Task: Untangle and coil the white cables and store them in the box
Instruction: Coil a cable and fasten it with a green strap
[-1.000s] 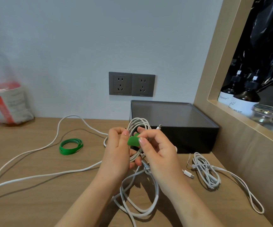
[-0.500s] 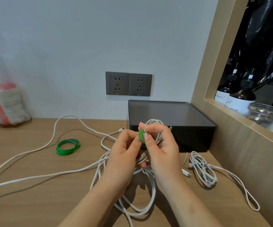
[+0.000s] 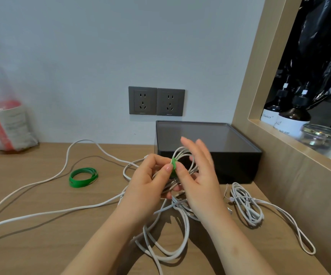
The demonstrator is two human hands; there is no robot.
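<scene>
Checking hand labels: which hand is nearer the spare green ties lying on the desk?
Left. The left hand, gripping the cable bundle, is just right of the spare green ties; the right hand is farther right, before the black box.

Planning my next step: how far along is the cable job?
Done: one cable coiled. In hand: left hand grips that coil, right hand touching its green tie. Left: the loose bundle and long cable on the table; nothing shows in the box.
</scene>
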